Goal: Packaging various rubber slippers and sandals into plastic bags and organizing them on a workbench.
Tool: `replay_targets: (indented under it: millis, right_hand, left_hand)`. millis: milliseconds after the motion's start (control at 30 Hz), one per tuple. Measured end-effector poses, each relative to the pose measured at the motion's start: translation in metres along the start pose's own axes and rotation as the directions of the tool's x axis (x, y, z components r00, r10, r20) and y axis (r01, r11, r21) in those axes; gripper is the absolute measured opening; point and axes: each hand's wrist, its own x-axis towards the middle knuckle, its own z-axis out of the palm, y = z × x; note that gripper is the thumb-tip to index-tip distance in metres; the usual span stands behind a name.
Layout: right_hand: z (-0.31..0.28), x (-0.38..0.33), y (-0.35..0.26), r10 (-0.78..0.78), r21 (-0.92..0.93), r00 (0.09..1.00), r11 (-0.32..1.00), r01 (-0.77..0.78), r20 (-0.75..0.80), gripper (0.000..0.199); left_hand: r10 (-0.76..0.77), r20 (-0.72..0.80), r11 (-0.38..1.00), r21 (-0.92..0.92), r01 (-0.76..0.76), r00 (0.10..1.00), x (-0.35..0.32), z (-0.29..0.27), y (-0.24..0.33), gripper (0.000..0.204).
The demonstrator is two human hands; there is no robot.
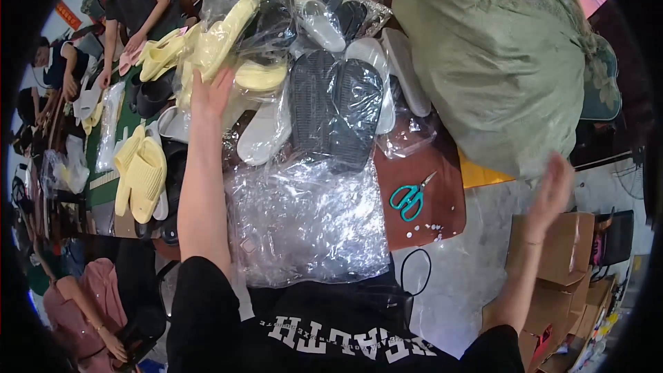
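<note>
My left hand is closed on a pair of yellow slippers in a clear plastic bag, at the left of the pile. Some of its fingers are hidden by the slippers and the film. My right hand is slightly blurred, open and holding nothing, close to the lower right edge of a big green sack. Between my arms lie bagged black slippers, soles up, with grey-white slippers beside them. Clear plastic bags cover the table's near edge.
Teal-handled scissors lie on the brown tabletop near small white bits. Loose yellow slippers are at the left. Cardboard boxes stand at the lower right. Another person handles slippers at the far left; more people sit nearby.
</note>
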Motion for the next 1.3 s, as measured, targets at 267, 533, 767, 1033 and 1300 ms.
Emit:
replay_targets:
  millis: [267, 533, 767, 1033, 1300]
  right_hand:
    - [0.256, -0.129, -0.036, 0.344, 0.207, 0.512, 0.634, -0.745, 0.787, 0.044]
    - [0.289, -0.092, -0.046, 0.525, 0.446, 0.538, 0.303, -0.842, 0.660, 0.045]
    - [0.194, -0.197, -0.088, -0.072, 0.205, 0.893, 0.979, -0.023, 0.444, 0.037]
    - [0.188, -0.234, -0.073, -0.058, 0.079, 0.790, 0.997, 0.012, 0.611, 0.042]
    - [0.239, -0.171, -0.097, 0.371, 0.355, 0.811, 0.759, -0.545, 0.452, 0.057]
  left_hand:
    - [0.163, 0.060, 0.920, 0.352, -0.174, 0.985, -0.137, -0.040, -0.022, 0.035]
    - [0.101, 0.608, -0.402, 0.749, -0.527, 0.787, -0.269, -0.149, -0.053, 0.033]
    - [0.002, 0.489, -0.601, 0.698, -0.390, 0.872, -0.279, -0.199, -0.067, 0.049]
    - [-0.074, 0.408, -0.555, 0.741, -0.378, 0.910, -0.284, -0.186, -0.075, 0.052]
    - [-0.094, 0.601, -0.655, 0.563, -0.504, 0.793, -0.309, -0.167, -0.067, 0.051]
